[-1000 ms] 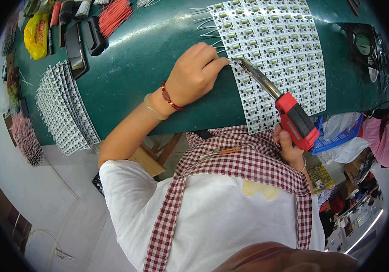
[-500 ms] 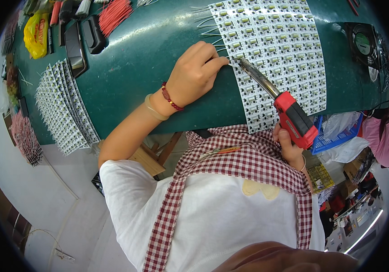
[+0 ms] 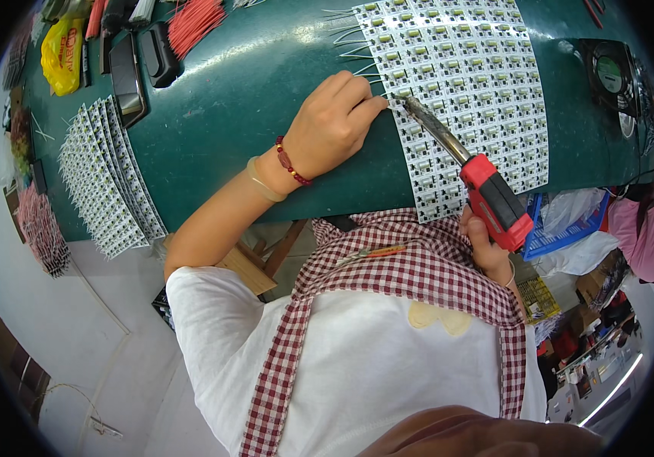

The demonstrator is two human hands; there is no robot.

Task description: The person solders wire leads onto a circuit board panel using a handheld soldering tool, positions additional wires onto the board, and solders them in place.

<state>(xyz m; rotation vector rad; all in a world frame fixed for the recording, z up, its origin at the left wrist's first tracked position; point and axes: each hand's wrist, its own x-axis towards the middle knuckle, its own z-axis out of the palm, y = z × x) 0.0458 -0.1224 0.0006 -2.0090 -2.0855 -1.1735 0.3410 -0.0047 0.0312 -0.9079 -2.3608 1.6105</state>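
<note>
A large white circuit board panel point(image 3: 479, 99), made of many small repeated boards, lies on the green table. Along its left edge several thin pale wires point(image 3: 353, 53) stick out. My left hand point(image 3: 334, 118) is closed in a pinch at that edge, on a thin wire whose end meets the panel; most of the wire is hidden by the fingers. My right hand point(image 3: 488, 251) grips a red and black soldering iron point(image 3: 494, 194) from below, its other fingers hidden behind the handle. The iron's dark tip rests at the panel's left edge, just right of my left fingertips.
A fanned stack of similar panels point(image 3: 110, 179) lies at the left. Behind it are a phone point(image 3: 127, 76), a black case point(image 3: 159, 55), a yellow bag point(image 3: 62, 57) and a bundle of red wires point(image 3: 193, 27). A black fan point(image 3: 609, 74) stands at the right, above a blue basket point(image 3: 567, 228).
My left hand has shifted very slightly right at the panel's edge, still pinching. The soldering iron has barely moved, its tip staying at the same edge.
</note>
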